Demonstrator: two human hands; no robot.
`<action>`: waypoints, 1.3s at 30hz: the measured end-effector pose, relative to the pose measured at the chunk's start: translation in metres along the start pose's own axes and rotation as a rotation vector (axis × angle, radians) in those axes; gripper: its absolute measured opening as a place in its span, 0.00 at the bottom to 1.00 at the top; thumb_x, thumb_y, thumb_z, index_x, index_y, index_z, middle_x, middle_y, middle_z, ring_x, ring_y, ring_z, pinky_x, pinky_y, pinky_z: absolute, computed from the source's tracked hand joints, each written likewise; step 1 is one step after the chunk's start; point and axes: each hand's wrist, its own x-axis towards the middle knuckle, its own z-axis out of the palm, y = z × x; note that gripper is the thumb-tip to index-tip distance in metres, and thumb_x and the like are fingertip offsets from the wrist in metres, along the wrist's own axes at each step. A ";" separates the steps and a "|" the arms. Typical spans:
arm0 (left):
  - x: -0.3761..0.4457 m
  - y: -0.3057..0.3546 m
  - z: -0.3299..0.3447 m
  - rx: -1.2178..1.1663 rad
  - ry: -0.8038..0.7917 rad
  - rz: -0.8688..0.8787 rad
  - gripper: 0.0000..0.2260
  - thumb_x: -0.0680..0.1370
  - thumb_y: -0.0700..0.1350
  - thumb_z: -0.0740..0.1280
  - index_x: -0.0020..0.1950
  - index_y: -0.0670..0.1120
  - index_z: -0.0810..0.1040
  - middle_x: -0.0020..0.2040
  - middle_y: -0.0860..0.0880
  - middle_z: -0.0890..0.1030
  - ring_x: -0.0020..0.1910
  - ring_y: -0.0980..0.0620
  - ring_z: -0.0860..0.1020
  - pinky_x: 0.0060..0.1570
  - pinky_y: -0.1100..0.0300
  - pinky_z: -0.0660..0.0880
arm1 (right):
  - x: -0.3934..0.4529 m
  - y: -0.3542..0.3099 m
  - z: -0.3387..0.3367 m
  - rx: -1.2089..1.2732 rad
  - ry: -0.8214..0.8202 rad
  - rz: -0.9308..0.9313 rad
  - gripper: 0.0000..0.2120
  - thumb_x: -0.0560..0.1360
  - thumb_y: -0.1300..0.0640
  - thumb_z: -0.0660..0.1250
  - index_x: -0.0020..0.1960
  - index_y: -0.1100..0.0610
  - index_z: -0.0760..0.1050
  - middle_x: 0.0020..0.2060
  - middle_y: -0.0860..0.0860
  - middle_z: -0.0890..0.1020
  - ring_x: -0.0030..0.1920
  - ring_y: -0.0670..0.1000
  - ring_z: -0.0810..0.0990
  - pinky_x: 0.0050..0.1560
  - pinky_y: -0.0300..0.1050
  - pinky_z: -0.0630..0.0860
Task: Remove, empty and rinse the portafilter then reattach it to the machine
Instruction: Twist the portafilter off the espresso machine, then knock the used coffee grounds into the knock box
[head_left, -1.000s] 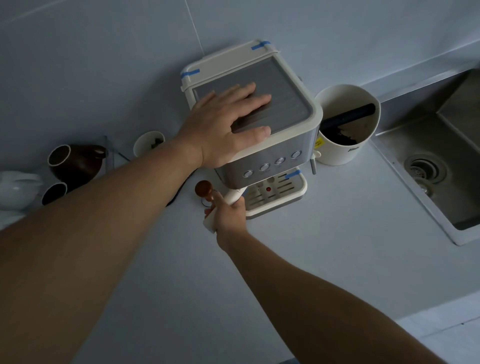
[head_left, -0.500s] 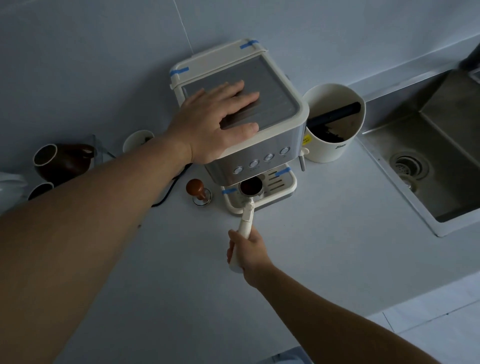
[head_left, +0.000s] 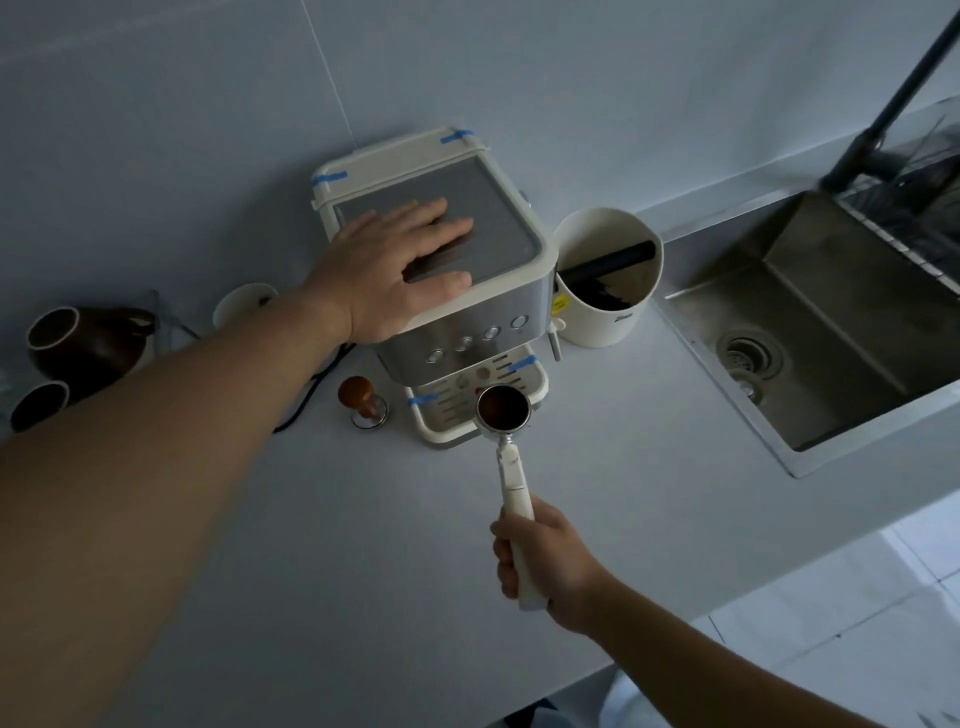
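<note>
The cream and steel espresso machine (head_left: 493, 312) stands against the wall. My left hand (head_left: 395, 270) lies flat on its grey top, fingers spread. My right hand (head_left: 545, 558) grips the cream handle of the portafilter (head_left: 503, 408), held free in front of the drip tray (head_left: 441, 431). Its round metal basket faces up and is filled with dark coffee grounds. A white knock box (head_left: 608, 327) with a black bar and dark grounds inside sits just right of the machine. The steel sink (head_left: 831, 332) lies further right.
A wooden-topped tamper (head_left: 363, 402) stands left of the drip tray beside a black power cord (head_left: 306, 400). Brown and white cups (head_left: 83, 338) crowd the far left. A dark faucet (head_left: 878, 124) and a wire rack (head_left: 904, 218) are over the sink. The counter edge runs at the lower right.
My right hand has turned the portafilter out of the machine and drawn it toward me and to the right, basket now in the open. My left hand stayed on the machine top.
</note>
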 end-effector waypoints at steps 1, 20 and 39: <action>0.000 -0.001 0.000 0.006 0.000 0.002 0.33 0.71 0.70 0.52 0.76 0.62 0.60 0.80 0.54 0.57 0.78 0.53 0.54 0.75 0.47 0.48 | -0.005 -0.003 -0.003 -0.012 -0.003 -0.005 0.06 0.76 0.64 0.65 0.46 0.59 0.68 0.31 0.55 0.73 0.26 0.52 0.71 0.29 0.44 0.70; 0.000 0.006 0.002 -0.038 0.010 -0.072 0.30 0.72 0.70 0.54 0.73 0.63 0.63 0.79 0.56 0.59 0.78 0.56 0.54 0.75 0.47 0.48 | -0.076 -0.068 -0.084 0.012 0.040 -0.071 0.02 0.79 0.61 0.61 0.50 0.61 0.70 0.28 0.57 0.71 0.24 0.53 0.67 0.28 0.44 0.65; 0.034 0.095 0.000 -0.027 0.159 -0.431 0.27 0.76 0.66 0.57 0.73 0.57 0.62 0.72 0.52 0.68 0.68 0.46 0.68 0.65 0.46 0.66 | -0.028 -0.158 -0.189 0.015 -0.116 -0.063 0.10 0.81 0.57 0.57 0.55 0.62 0.72 0.29 0.56 0.70 0.24 0.53 0.65 0.27 0.45 0.64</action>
